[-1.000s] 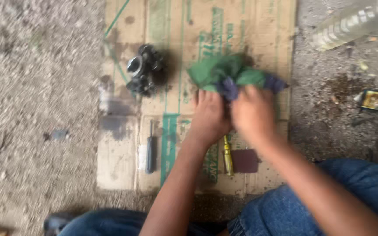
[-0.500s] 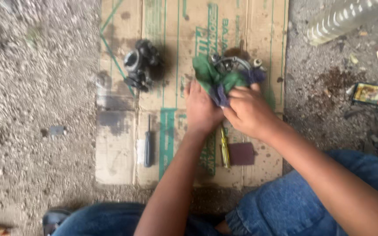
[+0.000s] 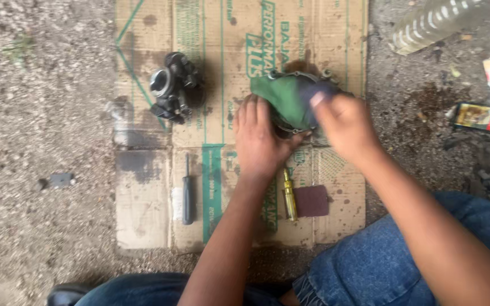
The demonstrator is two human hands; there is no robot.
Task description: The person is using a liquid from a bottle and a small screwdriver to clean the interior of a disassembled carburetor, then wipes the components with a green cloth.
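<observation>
Right now my left hand [image 3: 259, 141] cups the metal part [image 3: 299, 76] from below to steady it on the cardboard [image 3: 143, 187], while my right hand [image 3: 344, 127] presses the green rag [image 3: 284, 99] over it. Nearest my left wrist lie a brass tool [image 3: 289, 195] and sandpaper [image 3: 312, 201]; further left, a screwdriver [image 3: 188, 192] and carburetor [image 3: 174, 88].

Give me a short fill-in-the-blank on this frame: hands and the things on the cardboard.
1. The right hand presses a ____ cloth onto a metal part.
2. The dark carburetor lies to the ____ of the left hand.
3. The black-handled screwdriver lies on flattened ____.

Missing words: green; left; cardboard
</observation>
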